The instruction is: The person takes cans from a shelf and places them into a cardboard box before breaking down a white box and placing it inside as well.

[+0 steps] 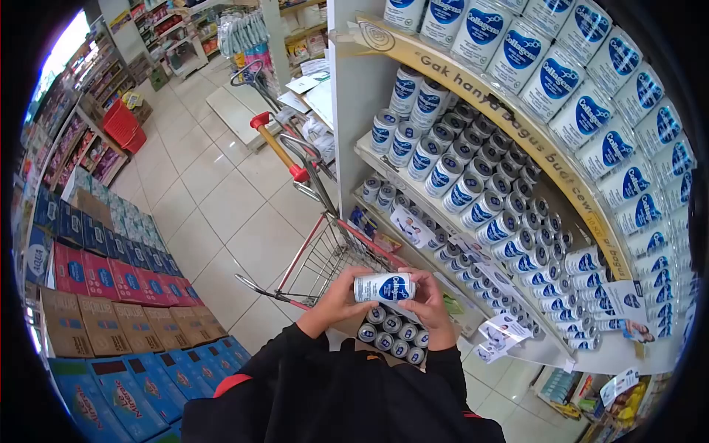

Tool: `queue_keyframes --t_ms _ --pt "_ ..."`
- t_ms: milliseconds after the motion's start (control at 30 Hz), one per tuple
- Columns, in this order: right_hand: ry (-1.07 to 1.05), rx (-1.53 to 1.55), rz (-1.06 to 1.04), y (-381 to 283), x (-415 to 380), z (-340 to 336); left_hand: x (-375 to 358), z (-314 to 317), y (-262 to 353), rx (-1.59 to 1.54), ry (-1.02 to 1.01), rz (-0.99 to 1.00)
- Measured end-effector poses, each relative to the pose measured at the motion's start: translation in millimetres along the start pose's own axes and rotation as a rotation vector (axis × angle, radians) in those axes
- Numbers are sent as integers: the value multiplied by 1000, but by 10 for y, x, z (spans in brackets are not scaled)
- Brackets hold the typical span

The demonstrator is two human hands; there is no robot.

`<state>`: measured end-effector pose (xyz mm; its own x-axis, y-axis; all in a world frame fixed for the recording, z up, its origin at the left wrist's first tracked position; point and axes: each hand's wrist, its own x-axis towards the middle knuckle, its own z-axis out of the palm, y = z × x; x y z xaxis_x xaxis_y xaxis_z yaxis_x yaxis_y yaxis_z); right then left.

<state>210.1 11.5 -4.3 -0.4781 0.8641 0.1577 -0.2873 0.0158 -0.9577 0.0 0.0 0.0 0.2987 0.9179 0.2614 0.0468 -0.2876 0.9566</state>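
Across the right half of the view, from twelve o'clock round to four o'clock, a tall white shelving unit (pixel 354 96) is rising in curved tiers, and rows of white cans with blue labels (pixel 473 184) are crowding every level, larger cans (pixel 561 74) filling the top tier. At nine o'clock, stacked cartons (pixel 111 288) in blue, red and brown are lining the pale tiled floor (pixel 214 207), and further store shelves (pixel 81 140) are running away toward eleven o'clock. Near the centre a wire shopping trolley (pixel 325 255) with a wooden, red-capped handle (pixel 279 150) is standing just beside the shelving unit. Toward six o'clock the person's black sleeves (pixel 325 391) are filling the lower frame. Just below the centre, both hands are holding a single white can with a blue label (pixel 384 287) lying on its side in front of the trolley's basket; the left hand (pixel 336 299) is curling its fingers around the can's left end, and the right hand (pixel 428 303) is wrapping its fingers over the can's right end, so each hand is grasping the can. Directly beneath the held can, at six o'clock from it, a cluster of matching cans (pixel 393 336) is sitting upright with silver tops showing, close against the person's wrists.
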Motion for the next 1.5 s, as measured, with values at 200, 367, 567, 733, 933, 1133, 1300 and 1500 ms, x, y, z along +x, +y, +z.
queue_keyframes --t_ms 200,367,567,733,933,1133,1300,1500 --pt "390 277 277 -297 205 265 88 118 81 56 188 131" --pt "415 -281 -146 -953 616 -207 -216 157 -162 116 183 -67" --pt "753 -423 -276 -1554 1607 -923 -689 331 -495 783 -76 -725" --pt "775 -1319 -238 -1269 2286 -2398 -685 363 -577 770 -179 -877" --pt "755 -1606 -194 -1299 2709 -2467 -726 390 -713 721 -181 -862" --pt "744 -1656 -179 -1259 2790 -2611 -802 445 -861 777 -151 -828" --pt "766 -1717 -158 -1206 2926 -2492 -778 415 -861 715 -202 -853" --pt "802 -1785 -136 -1233 2970 -2474 -827 442 -947 728 -204 -837"
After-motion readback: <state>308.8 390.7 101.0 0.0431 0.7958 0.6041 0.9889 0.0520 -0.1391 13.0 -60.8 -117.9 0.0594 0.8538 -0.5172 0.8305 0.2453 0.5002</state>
